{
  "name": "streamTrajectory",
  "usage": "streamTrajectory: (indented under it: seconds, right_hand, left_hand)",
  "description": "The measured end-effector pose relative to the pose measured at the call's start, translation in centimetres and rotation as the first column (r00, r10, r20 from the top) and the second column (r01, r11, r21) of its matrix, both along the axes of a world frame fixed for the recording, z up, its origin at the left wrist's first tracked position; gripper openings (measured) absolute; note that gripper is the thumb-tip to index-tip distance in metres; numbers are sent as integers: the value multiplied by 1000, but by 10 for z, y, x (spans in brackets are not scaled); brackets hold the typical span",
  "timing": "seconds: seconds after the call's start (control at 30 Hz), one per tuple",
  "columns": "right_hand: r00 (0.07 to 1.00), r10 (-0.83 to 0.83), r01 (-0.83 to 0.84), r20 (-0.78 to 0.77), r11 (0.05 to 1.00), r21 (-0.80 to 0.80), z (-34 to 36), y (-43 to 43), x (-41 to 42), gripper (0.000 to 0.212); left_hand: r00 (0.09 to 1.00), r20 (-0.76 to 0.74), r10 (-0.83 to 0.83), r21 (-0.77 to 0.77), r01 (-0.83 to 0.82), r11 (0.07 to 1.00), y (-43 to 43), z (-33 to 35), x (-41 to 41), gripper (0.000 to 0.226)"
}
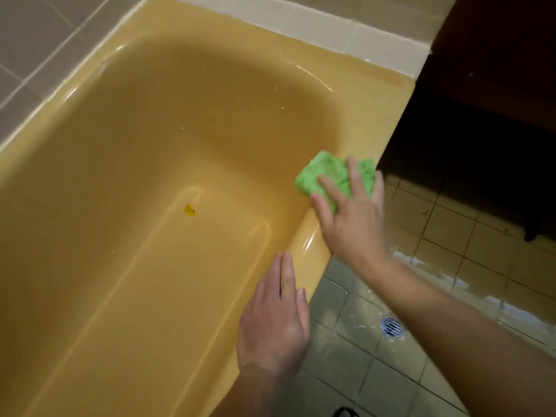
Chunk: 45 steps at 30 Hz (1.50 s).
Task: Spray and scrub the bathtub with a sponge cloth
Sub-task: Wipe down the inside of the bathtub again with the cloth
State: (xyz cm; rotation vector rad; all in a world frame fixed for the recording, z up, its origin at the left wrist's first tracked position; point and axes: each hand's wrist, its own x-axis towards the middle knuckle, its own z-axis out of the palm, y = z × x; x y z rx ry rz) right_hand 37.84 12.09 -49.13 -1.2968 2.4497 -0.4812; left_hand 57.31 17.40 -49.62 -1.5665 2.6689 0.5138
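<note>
A mustard-yellow bathtub [144,164] fills the left and middle of the head view. A bright green sponge cloth [328,173] lies bunched on the tub's near rim, toward the right. My right hand [352,212] presses flat on the cloth with spread, straight fingers. My left hand [275,314] rests open on the same rim, closer to me, fingers straight and together, holding nothing. A small yellow scrap [189,210] lies on the tub floor. No spray bottle is in view.
Grey wall tiles [36,40] and a pale tiled ledge [355,37] border the tub. Wet floor tiles with a round floor drain [391,326] lie to the right. A dark cabinet [496,70] stands at the upper right.
</note>
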Motion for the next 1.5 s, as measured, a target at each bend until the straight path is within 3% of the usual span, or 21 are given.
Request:
streamTrajectory:
  seconds: [0.2,0.37,0.47,0.67,0.8,0.93,1.03,1.2,1.33,1.4,1.5]
  right_hand:
    - [981,-194,194,26,981,1,4,-65,-66,52]
    - [996,-42,44,73,999,-18,2,-1,-6,52]
    - [998,63,-63,13,998,2,-2,0,-17,53]
    - [994,-90,87,-55,995,-46,-5,-86,-122,56]
    - [978,-210,209,-2,976,-59,-1,-82,-105,53]
    - [997,-75,75,-9,997,-20,-3,-44,-65,55]
    - [995,-38,37,-91,999,-8,-5,-58,-90,55]
    - [974,-208,204,-92,977,-57,-8,-134,-188,59]
    - [941,-334,333,-56,943,-25,-4,-152,-198,57]
    - [949,-310,309,-62,951,-30,-3,-135,-172,56]
    - [982,-131,132,-139,991,-5,-3,-98,-131,57]
  left_hand:
    - [1000,-4,1,-2,-1,1000,-10,-1,-18,60]
    - [1000,0,-11,3,11,1000,-22,-1,-34,61]
    - [1000,12,-14,-11,14,1000,-28,-3,-43,62]
    - [1000,11,-20,-23,20,1000,-34,-2,-53,64]
    - [1000,5,-10,-20,10,1000,-39,-1,-63,63]
    - [1000,-18,-3,-11,3,1000,-48,-3,-75,63]
    - [1000,-29,-2,-3,2,1000,-52,-2,-82,64]
    - [998,-54,11,-9,-12,1000,-57,-4,-91,64]
    - [998,-67,13,-2,-14,1000,-62,-3,-99,63]
    - [997,-78,17,7,-17,1000,-69,-2,-108,63]
    - [994,-92,57,27,-55,998,-92,-1,-148,64]
